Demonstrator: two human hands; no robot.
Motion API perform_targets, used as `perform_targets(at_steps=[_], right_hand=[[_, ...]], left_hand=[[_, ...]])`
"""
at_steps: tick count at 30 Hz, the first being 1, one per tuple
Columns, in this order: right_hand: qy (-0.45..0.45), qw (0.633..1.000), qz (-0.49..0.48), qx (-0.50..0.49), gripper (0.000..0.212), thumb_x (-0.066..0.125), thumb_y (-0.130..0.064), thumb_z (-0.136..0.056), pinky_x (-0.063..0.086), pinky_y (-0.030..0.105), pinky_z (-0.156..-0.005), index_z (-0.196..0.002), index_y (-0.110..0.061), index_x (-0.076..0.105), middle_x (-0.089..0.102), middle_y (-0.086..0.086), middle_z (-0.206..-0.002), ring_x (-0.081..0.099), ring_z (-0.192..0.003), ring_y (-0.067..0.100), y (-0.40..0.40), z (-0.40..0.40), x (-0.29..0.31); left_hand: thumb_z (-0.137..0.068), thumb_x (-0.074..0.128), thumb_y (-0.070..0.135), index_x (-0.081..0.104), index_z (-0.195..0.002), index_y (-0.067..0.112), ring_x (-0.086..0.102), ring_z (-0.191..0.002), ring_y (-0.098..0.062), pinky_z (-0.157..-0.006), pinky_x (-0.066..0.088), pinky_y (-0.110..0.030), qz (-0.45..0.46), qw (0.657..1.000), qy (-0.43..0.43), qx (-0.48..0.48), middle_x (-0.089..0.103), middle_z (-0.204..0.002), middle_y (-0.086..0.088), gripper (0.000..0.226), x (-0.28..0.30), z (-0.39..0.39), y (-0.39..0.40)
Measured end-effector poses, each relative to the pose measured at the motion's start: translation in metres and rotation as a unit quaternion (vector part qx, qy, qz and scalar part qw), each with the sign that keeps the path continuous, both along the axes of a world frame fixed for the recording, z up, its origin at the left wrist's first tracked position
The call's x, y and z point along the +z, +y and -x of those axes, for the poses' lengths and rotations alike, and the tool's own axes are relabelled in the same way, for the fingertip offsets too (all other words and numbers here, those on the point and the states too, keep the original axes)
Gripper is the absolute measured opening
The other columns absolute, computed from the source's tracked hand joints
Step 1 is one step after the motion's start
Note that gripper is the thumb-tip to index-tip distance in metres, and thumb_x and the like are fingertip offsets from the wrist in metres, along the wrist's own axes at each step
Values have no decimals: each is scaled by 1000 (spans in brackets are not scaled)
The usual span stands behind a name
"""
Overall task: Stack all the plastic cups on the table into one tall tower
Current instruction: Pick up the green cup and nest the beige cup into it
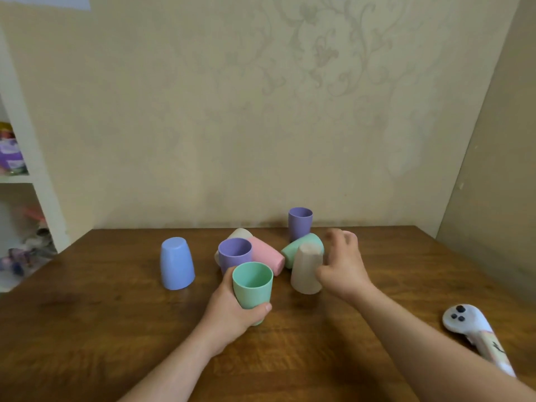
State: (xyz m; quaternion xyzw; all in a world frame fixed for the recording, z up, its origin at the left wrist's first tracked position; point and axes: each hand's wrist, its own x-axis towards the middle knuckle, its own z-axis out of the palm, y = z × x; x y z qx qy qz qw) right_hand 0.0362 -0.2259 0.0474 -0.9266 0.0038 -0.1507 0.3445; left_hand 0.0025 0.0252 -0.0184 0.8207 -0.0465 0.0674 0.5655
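Note:
My left hand (232, 314) grips an upright green cup (253, 282) near the table's middle. Behind it stands an upright purple cup (235, 253), with a pink cup (268, 255) lying on its side and a beige cup (239, 234) lying behind them. A blue cup (176, 264) stands upside down at the left. My right hand (342, 265) curls around the right side of an upside-down beige cup (307, 268); its fingers touch the cup. A second green cup (301, 245) lies on its side behind that one, and another purple cup (300, 223) stands upright at the back.
The brown wooden table (116, 314) meets a beige wall at the back. A white sock-like toy with dark dots (475, 332) lies at the right front. White shelves with clutter (17, 169) stand at the left.

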Motion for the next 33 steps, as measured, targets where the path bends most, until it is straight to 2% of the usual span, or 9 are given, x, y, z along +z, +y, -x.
perform_targets(at_steps=[2, 5, 8, 13, 17, 20, 23, 26, 33], right_hand=[[42, 971, 224, 69, 94, 66, -10, -84, 44, 45, -116, -163, -42, 27, 23, 8, -164, 34, -149, 38, 13, -10, 24], [32, 836, 535, 118, 110, 79, -8, -86, 48, 54, -111, -168, -44, 15, 10, 11, -174, 31, -151, 45, 28, -19, 26], [37, 776, 618, 123, 87, 81, -15, -93, 53, 54, -106, -164, -32, 34, 33, 15, -162, 38, -146, 47, 36, -26, 11], [40, 771, 630, 84, 66, 77, -18, -96, 53, 50, -98, -155, -26, 49, 41, 12, -154, 43, -142, 44, 35, -17, 17], [54, 879, 471, 47, 73, 83, -34, -87, 50, 43, -86, -146, -25, 41, 52, 4, -143, 59, -126, 34, 23, -9, 20], [104, 987, 122, 21, 70, 88, -40, -78, 54, 38, -80, -128, -26, 41, 63, -3, -125, 64, -109, 22, 16, -5, 11], [79, 979, -185, 34, 76, 91, -33, -79, 60, 32, -74, -138, -32, 43, 63, -5, -118, 66, -100, 13, 25, 1, 16], [25, 930, -358, 84, 62, 88, -23, -85, 59, 29, -70, -133, -31, 50, 68, -4, -116, 70, -100, 18, 47, 4, 36], [35, 919, -344, 190, 73, 94, -26, -67, 64, 44, -89, -127, -32, 53, 72, 4, -123, 74, -110, 19, 88, 11, 27]], left_hand=[[-76, 99, 16, 55, -121, 42, 69, -111, -7, -76, 54, -13, 6, 1000, 2, -4, 71, -122, 14, 68, 0, 0, 0], [-75, 100, 13, 58, -120, 40, 70, -111, -8, -75, 57, -13, 18, 1000, -4, 1, 73, -121, 13, 68, -3, 0, 1], [-74, 101, 14, 58, -120, 40, 70, -109, -5, -71, 56, -8, 20, 1000, -5, -4, 72, -122, 14, 68, -3, 1, 1], [-73, 101, 21, 57, -123, 42, 70, -112, -8, -78, 56, -15, 22, 1000, -2, -11, 70, -123, 17, 70, -4, -1, 1], [-73, 102, 24, 54, -126, 43, 68, -113, -8, -84, 57, -23, 22, 1000, -5, -11, 69, -125, 17, 74, -4, -2, 1], [-72, 102, 25, 55, -122, 45, 68, -112, -6, -89, 60, -29, 16, 1000, -12, -5, 69, -124, 18, 72, -4, -1, 1], [-71, 102, 30, 57, -130, 42, 69, -115, -7, -91, 60, -30, 15, 1000, -9, -8, 70, -126, 19, 75, -4, -1, 2], [-73, 103, 32, 57, -135, 41, 68, -115, -5, -88, 57, -24, 16, 1000, -3, -17, 70, -127, 20, 77, -2, 0, 1], [-75, 102, 30, 62, -120, 44, 70, -111, 0, -86, 56, -24, 20, 1000, 1, -20, 75, -120, 19, 63, 1, 4, 1]])
